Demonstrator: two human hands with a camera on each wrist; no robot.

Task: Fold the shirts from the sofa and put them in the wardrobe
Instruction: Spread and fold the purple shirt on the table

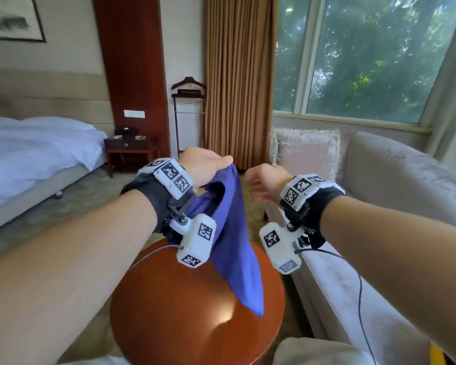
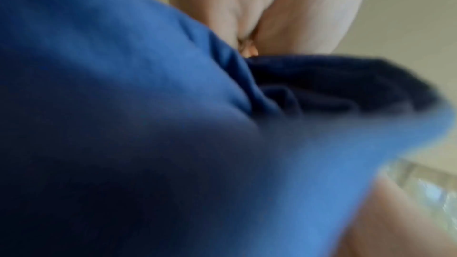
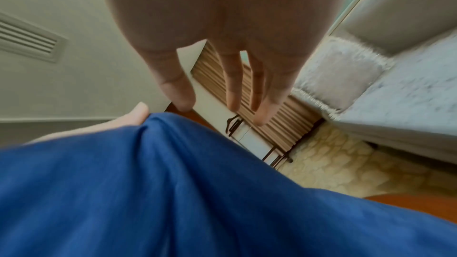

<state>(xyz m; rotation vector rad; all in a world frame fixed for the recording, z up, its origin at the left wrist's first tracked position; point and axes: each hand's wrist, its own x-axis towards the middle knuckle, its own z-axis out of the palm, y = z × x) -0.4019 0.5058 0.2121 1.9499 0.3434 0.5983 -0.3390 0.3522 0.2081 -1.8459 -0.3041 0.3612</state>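
A blue shirt [image 1: 236, 248] hangs bunched from my left hand [image 1: 208, 164], which grips its top edge in the air above a round wooden table [image 1: 184, 312]. The cloth's lower tip droops down to the tabletop. In the left wrist view the blue shirt [image 2: 148, 124] fills most of the blurred picture. My right hand [image 1: 261, 180] hovers just right of the shirt with its fingers [image 3: 232, 93] straight and spread, holding nothing. The right wrist view shows the blue shirt [image 3: 197, 192] below that hand and the left hand's thumb [image 3: 133, 114] on the cloth.
A grey sofa [image 1: 379, 233] with a fringed cushion [image 1: 306, 151] runs along the window on the right. A bed [image 1: 37, 154] stands at the left, a nightstand [image 1: 129, 151] and a valet stand [image 1: 188, 114] behind, by brown curtains [image 1: 237, 75].
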